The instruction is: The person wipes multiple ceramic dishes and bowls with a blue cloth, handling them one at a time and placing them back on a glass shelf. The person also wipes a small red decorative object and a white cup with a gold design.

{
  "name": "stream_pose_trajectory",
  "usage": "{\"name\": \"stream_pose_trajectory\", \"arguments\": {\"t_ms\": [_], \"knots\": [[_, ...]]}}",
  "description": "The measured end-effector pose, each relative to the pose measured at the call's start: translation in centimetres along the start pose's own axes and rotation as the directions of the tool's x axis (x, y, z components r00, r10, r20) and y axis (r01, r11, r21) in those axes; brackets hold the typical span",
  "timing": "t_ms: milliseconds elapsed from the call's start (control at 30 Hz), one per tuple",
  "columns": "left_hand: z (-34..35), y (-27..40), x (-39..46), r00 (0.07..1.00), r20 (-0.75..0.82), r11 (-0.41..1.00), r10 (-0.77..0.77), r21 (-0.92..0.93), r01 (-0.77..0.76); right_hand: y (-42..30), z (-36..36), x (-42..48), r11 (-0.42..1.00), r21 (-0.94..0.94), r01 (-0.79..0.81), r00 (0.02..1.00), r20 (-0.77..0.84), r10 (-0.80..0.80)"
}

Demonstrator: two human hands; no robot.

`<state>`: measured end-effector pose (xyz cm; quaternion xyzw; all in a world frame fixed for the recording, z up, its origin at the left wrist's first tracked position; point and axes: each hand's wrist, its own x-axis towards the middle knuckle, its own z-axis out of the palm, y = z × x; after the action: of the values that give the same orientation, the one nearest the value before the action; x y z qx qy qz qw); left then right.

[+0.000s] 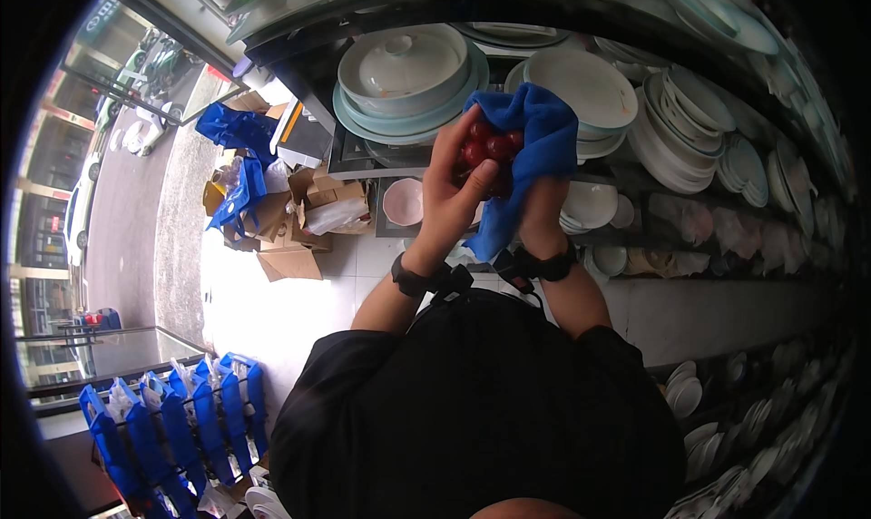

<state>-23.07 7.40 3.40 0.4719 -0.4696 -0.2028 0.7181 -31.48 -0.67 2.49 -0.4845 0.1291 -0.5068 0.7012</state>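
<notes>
My left hand (454, 185) holds a cluster of shiny dark red balls (486, 148) that look like grapes or cherries; whether they are real cannot be told. A blue cloth (537, 131) drapes over my right hand (544, 202) and touches the red cluster from the right. The cloth hides most of the right fingers. Both hands are raised in front of the shelf of dishes. Behind them, to the left, a lidded white bowl (401, 70) sits on pale blue-rimmed plates, and to the right stands a stack topped by a white plate (582, 87).
Stacked plates (680, 131) and bowls fill the dark shelves ahead. A pink bowl (403, 202) stands on the lower shelf. Cardboard boxes (289, 226) and blue bags (235, 131) lie at the left. Blue bins (177, 424) stand at lower left, and more dishes (684, 393) at lower right.
</notes>
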Motion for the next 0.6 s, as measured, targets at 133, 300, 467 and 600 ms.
{"name": "stream_pose_trajectory", "arguments": {"t_ms": [133,300,467,600], "knots": [[0.3,0.4,-0.3,0.997,-0.071,0.996,-0.04,-0.087,0.033,-1.1,0.8,0.2,0.943,0.308,-0.124,0.992,0.006,0.129],[0.5,0.9,-0.2,0.991,-0.12,0.998,0.058,0.033,-0.054,-0.6,-0.3,-0.3,0.893,-0.263,0.365,0.923,0.227,-0.311],[0.7,2.0,0.2,0.971,0.014,0.884,0.238,0.411,-0.223,0.8,-0.4,-0.8,0.716,-0.547,0.434,0.887,0.399,-0.233],[1.1,1.4,-0.2,0.977,-0.011,0.933,0.212,0.3,-0.199,-0.6,1.0,-0.8,0.892,-0.346,0.29,0.957,0.11,-0.269]]}}
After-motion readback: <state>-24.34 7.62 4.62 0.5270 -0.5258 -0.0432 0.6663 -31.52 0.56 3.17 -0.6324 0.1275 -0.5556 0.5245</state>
